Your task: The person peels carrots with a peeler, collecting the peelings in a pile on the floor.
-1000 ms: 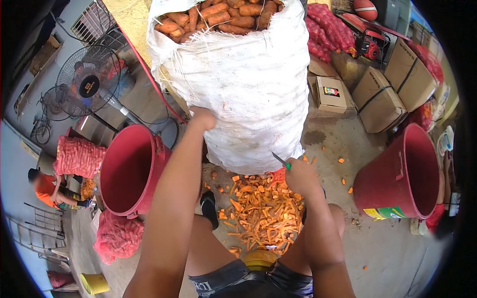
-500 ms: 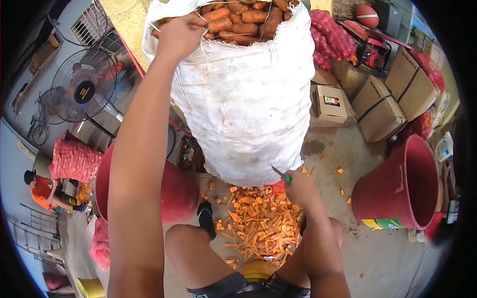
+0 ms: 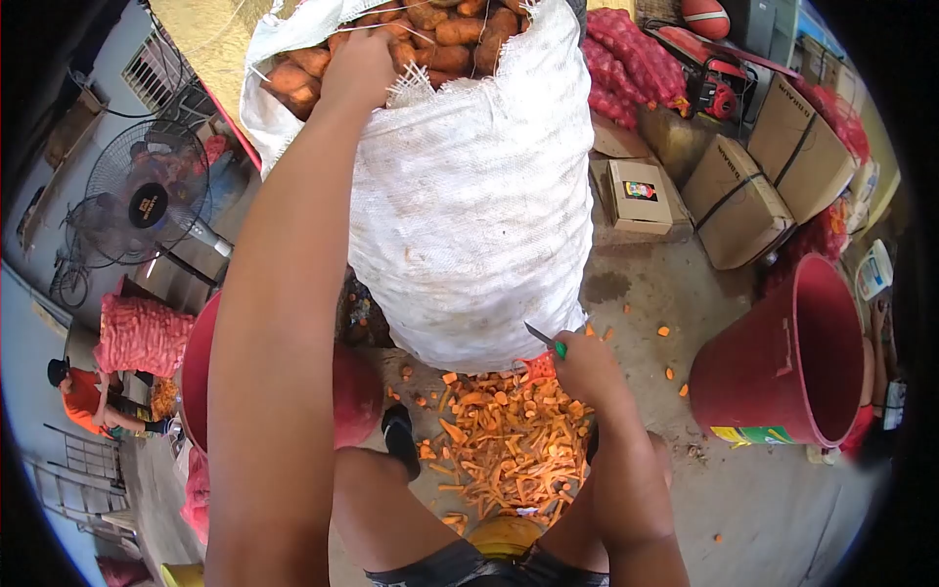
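A tall white woven sack stands before me, its frayed mouth folded back around unpeeled carrots. My left hand reaches over the sack's rim onto the carrots, its fingers mostly hidden from me. Low in front of the sack, my right hand is closed around a small knife with a green handle, the blade pointing up and left. Below it, between my legs, lies a heap of orange carrot ends and peelings.
Red tubs stand to my left and right. A fan is at the left, with a person in orange beside a red mesh sack. Cardboard boxes and red mesh bags lie at the right.
My left hand has moved off the sack's edge and down onto the carrots. The frayed rim it held has dropped back. My right hand keeps the knife nearly in place.
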### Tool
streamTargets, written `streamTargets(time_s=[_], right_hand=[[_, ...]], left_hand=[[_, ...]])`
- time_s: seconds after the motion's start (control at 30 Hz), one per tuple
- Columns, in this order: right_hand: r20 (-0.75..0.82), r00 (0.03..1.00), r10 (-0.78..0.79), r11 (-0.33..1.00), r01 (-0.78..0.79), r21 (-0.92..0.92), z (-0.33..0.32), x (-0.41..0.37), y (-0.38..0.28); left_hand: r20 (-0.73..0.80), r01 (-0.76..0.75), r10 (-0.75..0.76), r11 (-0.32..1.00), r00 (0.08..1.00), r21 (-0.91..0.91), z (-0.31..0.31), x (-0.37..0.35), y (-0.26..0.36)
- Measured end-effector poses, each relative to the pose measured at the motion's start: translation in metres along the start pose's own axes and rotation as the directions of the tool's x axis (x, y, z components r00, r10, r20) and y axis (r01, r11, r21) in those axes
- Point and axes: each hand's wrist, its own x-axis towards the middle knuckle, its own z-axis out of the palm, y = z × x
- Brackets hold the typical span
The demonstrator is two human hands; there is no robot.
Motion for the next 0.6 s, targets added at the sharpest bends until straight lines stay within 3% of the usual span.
streamTargets(time_s=[0.07, 0.1, 0.17, 0.2, 0.27, 0.37, 0.5, 0.6], right_hand=[[0.000, 1.000, -0.024, 0.999, 0.024, 0.022, -0.001, -0.003, 0.000], [0.004, 0.999, -0.044, 0.998, 0.043, 0.042, -0.001, -0.005, -0.001], [-0.003, 0.994, -0.112, 0.991, 0.112, 0.071, -0.003, -0.010, -0.006], [-0.006, 0.985, -0.172, 0.980, 0.172, 0.099, -0.002, -0.015, -0.010], [-0.021, 0.976, -0.216, 0.967, 0.217, 0.136, 0.004, -0.021, -0.022], [-0.038, 0.965, -0.261, 0.944, 0.263, 0.199, 0.015, -0.035, -0.047], [-0.062, 0.947, -0.314, 0.891, 0.317, 0.326, 0.046, -0.054, -0.073], [-0.067, 0.946, -0.316, 0.890, 0.320, 0.325, 0.065, -0.074, -0.088]], left_hand=[[-0.107, -0.032, -0.002, 0.950, 0.994, -0.311, -0.031, -0.010, -0.003], [-0.106, -0.030, -0.003, 0.952, 0.994, -0.304, -0.052, -0.022, -0.002], [0.068, 0.241, -0.287, 0.624, 0.955, -0.743, -0.096, -0.053, 0.005], [0.068, 0.246, -0.292, 0.631, 0.954, -0.735, -0.109, -0.074, 0.003], [0.181, 0.256, -0.325, 0.208, 0.928, -0.944, -0.125, -0.125, -0.001], [0.410, 0.398, -0.327, -0.106, 0.851, -0.911, -0.128, -0.227, 0.013], [0.645, 0.563, -0.305, -0.318, 0.701, -0.763, -0.100, -0.363, 0.049], [0.724, 0.594, -0.299, -0.423, 0.622, -0.684, -0.092, -0.434, 0.077]])
